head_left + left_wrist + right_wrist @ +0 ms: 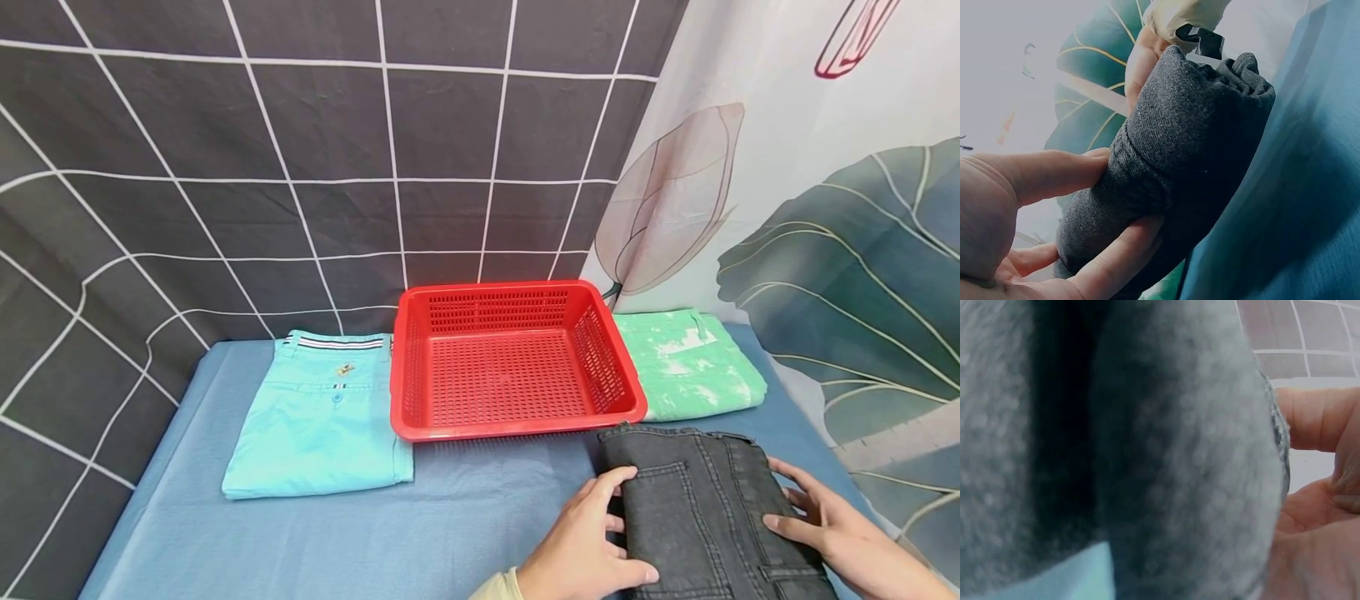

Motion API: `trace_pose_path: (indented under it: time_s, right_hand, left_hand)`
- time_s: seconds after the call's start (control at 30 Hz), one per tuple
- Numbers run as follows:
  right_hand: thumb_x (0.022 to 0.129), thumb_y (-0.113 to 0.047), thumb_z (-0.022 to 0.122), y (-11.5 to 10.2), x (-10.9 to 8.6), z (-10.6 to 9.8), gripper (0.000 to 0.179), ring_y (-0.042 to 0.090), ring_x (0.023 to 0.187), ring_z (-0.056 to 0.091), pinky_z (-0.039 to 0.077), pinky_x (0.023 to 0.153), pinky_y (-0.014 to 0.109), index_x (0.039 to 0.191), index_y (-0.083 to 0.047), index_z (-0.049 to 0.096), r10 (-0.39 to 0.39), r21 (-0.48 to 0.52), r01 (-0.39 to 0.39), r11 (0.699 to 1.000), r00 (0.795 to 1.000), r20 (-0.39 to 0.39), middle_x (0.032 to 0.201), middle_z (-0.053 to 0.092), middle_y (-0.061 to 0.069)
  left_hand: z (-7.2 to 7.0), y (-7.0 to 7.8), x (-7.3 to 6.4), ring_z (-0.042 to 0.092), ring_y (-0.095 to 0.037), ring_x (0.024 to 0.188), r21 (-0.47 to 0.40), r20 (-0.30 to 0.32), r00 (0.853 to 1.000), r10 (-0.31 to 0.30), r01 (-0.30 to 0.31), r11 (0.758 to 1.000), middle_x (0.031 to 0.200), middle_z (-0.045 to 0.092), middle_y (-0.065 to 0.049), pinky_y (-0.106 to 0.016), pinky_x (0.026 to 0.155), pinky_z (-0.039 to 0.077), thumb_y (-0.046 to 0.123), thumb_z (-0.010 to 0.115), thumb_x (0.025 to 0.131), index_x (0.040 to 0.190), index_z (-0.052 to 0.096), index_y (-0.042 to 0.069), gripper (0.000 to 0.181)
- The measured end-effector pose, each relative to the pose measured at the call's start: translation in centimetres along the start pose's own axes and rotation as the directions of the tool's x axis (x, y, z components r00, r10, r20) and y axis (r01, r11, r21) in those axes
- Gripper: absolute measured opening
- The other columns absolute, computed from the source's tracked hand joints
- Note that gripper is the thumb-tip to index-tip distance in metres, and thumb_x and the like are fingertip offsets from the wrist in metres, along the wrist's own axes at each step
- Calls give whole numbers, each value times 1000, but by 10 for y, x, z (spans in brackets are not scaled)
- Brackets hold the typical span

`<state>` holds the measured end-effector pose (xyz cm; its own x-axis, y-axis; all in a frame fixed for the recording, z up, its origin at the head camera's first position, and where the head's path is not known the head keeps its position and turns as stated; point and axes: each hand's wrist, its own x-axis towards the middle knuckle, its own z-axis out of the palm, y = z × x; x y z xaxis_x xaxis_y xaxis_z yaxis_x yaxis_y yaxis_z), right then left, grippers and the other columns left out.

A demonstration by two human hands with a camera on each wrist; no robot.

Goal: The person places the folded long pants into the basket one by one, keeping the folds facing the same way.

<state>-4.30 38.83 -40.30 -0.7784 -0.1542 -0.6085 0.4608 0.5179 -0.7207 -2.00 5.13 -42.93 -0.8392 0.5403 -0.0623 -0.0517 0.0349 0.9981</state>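
Note:
A pair of folded black jeans [697, 508] is at the lower right of the head view, held between both hands. My left hand [577, 542] grips their left edge, thumb on the near upper side and fingers along the far part of the edge. On the opposite edge, my right hand [843, 525] holds them with its thumb on top. The left wrist view shows the thick folded side of the jeans [1166, 137] raised above the blue cloth, pinched between thumb and fingers. Dark fabric fills most of the right wrist view, hiding part of the right hand [1319, 506].
A red plastic basket [517, 432] stands just beyond the jeans. Left of it lie folded light-blue trousers [322, 433]; a folded green and white garment [697, 367] lies to its right. Blue cloth [465, 533] covers the surface, with a dark checked curtain [330, 125] behind.

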Motion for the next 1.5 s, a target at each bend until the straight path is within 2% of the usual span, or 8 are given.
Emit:
trace_pose_path:
  time_s: [0.23, 0.87, 1.0, 1.13, 1.27, 1.37, 1.43, 1.5]
  right_hand:
    - [104, -22, 56, 0, -3, -3, 94, 72, 132, -4, 44, 94, 65, 154, 5, -19, 45, -57, -47, 997, 999, -26, 149, -6, 49]
    - [105, -21, 54, -9, -11, 0, 92, 72, 132, 0, 47, 93, 62, 153, 6, -20, 26, -64, -28, 998, 999, -36, 149, -2, 49]
    - [106, -20, 52, -14, -13, 1, 90, 70, 133, 5, 50, 91, 56, 152, 7, -20, 21, -58, -23, 998, 999, -39, 148, 1, 50]
    - [105, -13, 50, -14, -15, 0, 87, 67, 131, 23, 54, 85, 49, 152, 7, -20, -11, -46, 9, 999, 999, -39, 146, 4, 51]
    - [103, -7, 47, -14, -17, -3, 84, 68, 133, 14, 54, 81, 43, 152, 7, -19, -37, -55, 34, 998, 998, -44, 147, 2, 50]
    - [102, -5, 46, -13, -18, -5, 83, 67, 132, 19, 54, 79, 41, 152, 8, -19, -55, -72, 52, 996, 997, -46, 147, 3, 50]
    - [101, -4, 45, -14, -19, -5, 83, 60, 128, 34, 54, 78, 41, 152, 8, -19, -67, -79, 63, 995, 997, -45, 147, 5, 50]
    - [101, -3, 45, -14, -19, -6, 84, 38, 121, 52, 55, 79, 42, 152, 6, -21, -74, -70, 71, 995, 996, -40, 147, 7, 50]
  left_hand:
    - [-1, 3, -2, 58, 4, 91, 1, 28, 999, 22, -22, 1000, 134, 45, 3, -17, 68, 54, 2, 85, 77, 148, 42, 25, 87]
    - [-4, 10, -6, 57, 2, 94, -61, 40, 999, 6, -3, 998, 139, 43, 4, -19, 69, 54, 1, 84, 79, 149, 41, 27, 86]
    - [-4, 11, -7, 57, 2, 94, -63, 41, 999, 8, -6, 998, 138, 43, 4, -19, 69, 55, 1, 83, 79, 149, 41, 28, 86]
    - [-3, 12, -7, 57, 2, 94, -75, 34, 999, 12, -9, 997, 137, 43, 7, -19, 70, 55, 2, 83, 79, 149, 42, 29, 85]
    - [-3, 14, -8, 57, 2, 93, -74, 26, 999, 23, -21, 997, 135, 43, 7, -19, 71, 54, 2, 84, 79, 148, 42, 29, 86]
    - [-4, 16, -9, 58, 2, 93, -80, 27, 999, 35, -33, 996, 134, 43, 6, -19, 71, 55, 2, 83, 79, 149, 41, 29, 86]
    - [-4, 17, -9, 58, 2, 94, -85, 27, 999, 44, -42, 995, 134, 42, 6, -19, 71, 55, 1, 83, 79, 149, 41, 29, 86]
    - [-4, 18, -10, 58, 2, 94, -84, 24, 998, 53, -51, 995, 133, 42, 6, -18, 71, 55, 1, 83, 79, 149, 41, 29, 87]
